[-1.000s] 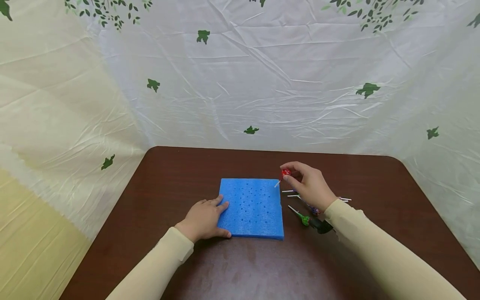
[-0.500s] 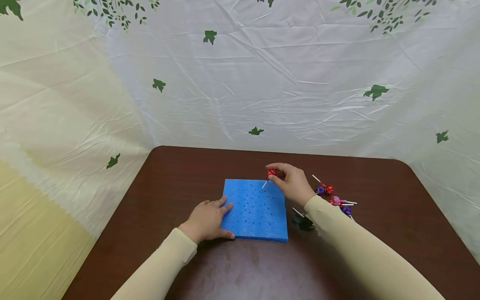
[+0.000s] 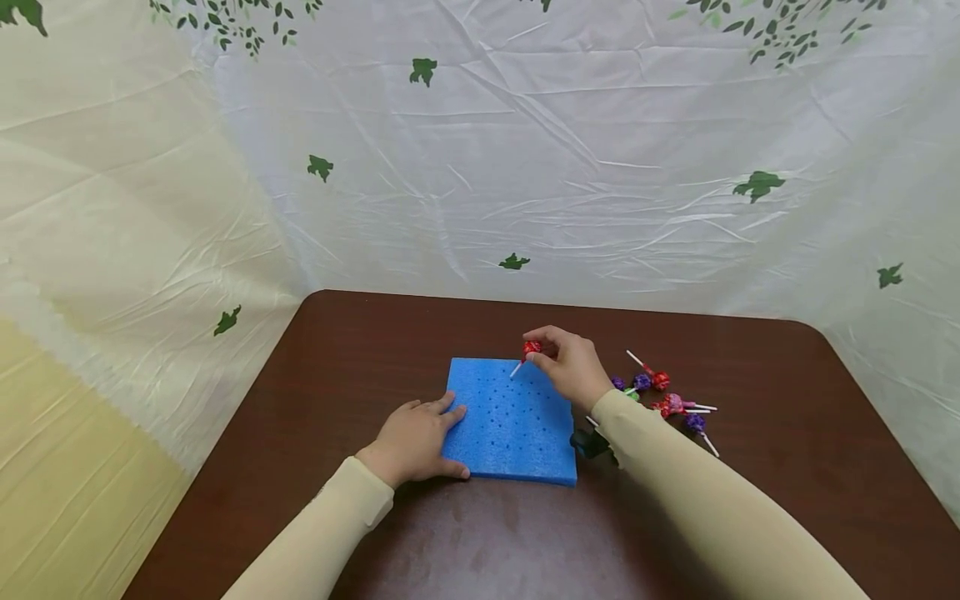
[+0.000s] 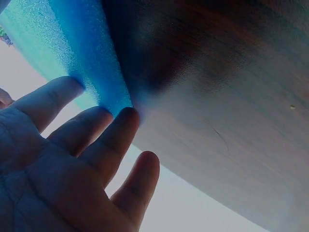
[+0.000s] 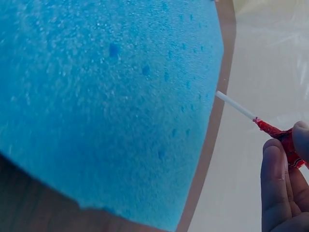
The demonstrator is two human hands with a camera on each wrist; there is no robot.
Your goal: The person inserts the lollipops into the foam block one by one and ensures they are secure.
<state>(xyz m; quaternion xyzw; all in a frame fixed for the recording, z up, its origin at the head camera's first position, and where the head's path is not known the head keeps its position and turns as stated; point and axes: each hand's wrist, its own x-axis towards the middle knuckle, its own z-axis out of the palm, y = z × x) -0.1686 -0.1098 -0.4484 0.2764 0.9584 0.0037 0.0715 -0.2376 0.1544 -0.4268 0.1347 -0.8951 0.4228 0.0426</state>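
Note:
A blue foam board [image 3: 517,454] dotted with small holes lies flat on the table. My left hand [image 3: 411,437] rests at its left edge, fingers spread. In the left wrist view, fingertips [image 4: 126,116] touch the side of the board. Above the board's far part, my right hand [image 3: 568,364] pinches a red-wrapped lollipop [image 3: 532,347] by its candy end between thumb and fingers. Its white stick slants down toward the foam. In the right wrist view the lollipop [image 5: 270,128] points its stick at the board; whether the tip touches is unclear.
Right of the board lie several lollipops, including a red one [image 3: 660,381], a pink one [image 3: 673,403] and a purple one [image 3: 695,423]. A black object [image 3: 588,444], partly hidden under the right forearm, is near the board's right edge. A white leaf-print curtain [image 3: 525,167] hangs behind the brown table [image 3: 390,333].
My right hand has carried the red lollipop leftward from the board's far right corner to above its far part. More loose lollipops now show at right. The left hand stays on the board.

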